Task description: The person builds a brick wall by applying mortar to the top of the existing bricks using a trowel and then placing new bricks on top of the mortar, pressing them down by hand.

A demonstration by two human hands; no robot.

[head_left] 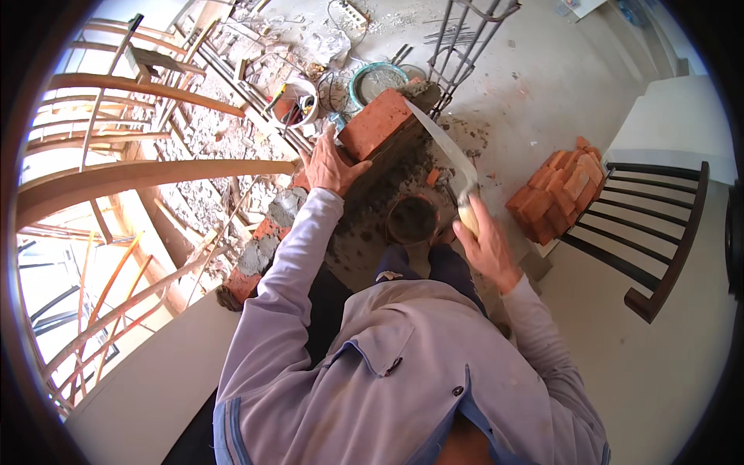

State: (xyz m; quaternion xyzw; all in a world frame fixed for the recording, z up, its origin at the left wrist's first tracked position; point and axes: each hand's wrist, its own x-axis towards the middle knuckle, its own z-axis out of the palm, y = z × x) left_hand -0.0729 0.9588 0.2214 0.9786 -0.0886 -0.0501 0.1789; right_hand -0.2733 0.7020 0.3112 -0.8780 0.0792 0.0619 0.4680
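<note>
My left hand (pixel 332 165) grips the near end of a red brick (pixel 375 122) and holds it above a low brick course (pixel 263 232) bedded in grey mortar. My right hand (pixel 487 246) is closed around the pale handle of a long trowel (pixel 442 143), whose blade runs up to the brick's far corner, where a lump of mortar sits. A small round bucket of dark mortar (pixel 411 219) stands on the floor between my two hands.
A stack of red bricks (pixel 559 194) lies to the right, beside a dark slatted railing (pixel 659 232). Behind the brick are a green-rimmed basin (pixel 375 80), a white tool bucket (pixel 296 101), upright rebar (pixel 465 46) and rubble. Curved wooden formwork (pixel 139 174) fills the left.
</note>
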